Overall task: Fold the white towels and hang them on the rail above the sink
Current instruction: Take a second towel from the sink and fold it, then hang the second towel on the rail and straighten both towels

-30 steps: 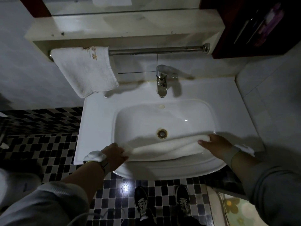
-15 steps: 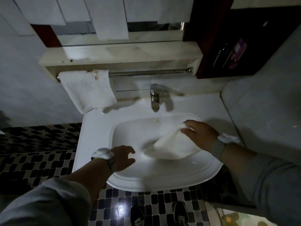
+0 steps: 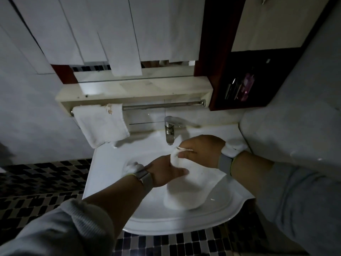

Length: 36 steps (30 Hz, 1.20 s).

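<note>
Hanging from right hand (image 3: 202, 151), pinched at one corner: white towel (image 3: 190, 189), lifted over sink (image 3: 184, 221). Left hand (image 3: 164, 171), fingers spread, steadies it for folding.

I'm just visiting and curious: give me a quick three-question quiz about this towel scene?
1. True or false: a folded towel already hangs on the rail.
2. Which hand pinches the loose towel's top edge: A) left hand B) right hand?
3. Fill in: the loose towel hangs over the ____.

Key: 1 true; 2 B; 3 sink.
</note>
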Each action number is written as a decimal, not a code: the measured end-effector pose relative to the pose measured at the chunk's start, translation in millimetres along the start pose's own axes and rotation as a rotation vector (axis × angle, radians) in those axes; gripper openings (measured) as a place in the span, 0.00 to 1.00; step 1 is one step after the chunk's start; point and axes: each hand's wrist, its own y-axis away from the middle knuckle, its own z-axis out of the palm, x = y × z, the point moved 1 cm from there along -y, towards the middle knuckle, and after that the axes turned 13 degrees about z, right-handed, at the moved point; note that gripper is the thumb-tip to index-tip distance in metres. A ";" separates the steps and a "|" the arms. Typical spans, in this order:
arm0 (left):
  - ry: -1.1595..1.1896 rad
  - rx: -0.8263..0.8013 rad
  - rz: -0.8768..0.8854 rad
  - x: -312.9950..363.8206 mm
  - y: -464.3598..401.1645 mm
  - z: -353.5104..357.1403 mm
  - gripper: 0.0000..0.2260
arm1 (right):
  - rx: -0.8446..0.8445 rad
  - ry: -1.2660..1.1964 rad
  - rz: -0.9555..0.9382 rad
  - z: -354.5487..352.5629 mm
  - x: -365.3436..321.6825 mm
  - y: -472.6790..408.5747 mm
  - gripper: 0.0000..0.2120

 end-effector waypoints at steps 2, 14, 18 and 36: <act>0.113 0.048 -0.042 -2.5 0.2 -3.0 0.20 | 0.021 -0.011 0.030 -10.8 1.5 -2.0 0.18; 0.342 0.328 -0.155 11.6 6.0 -14.8 0.20 | -0.149 -0.762 0.495 -10.4 57.1 -17.4 0.44; 0.495 0.415 -0.190 10.5 4.5 -19.8 0.21 | -0.332 -1.406 0.647 5.7 77.9 -19.9 0.42; 0.811 0.577 -0.161 14.4 -9.4 -32.0 0.15 | -0.304 -1.475 0.311 11.3 36.2 -39.9 0.15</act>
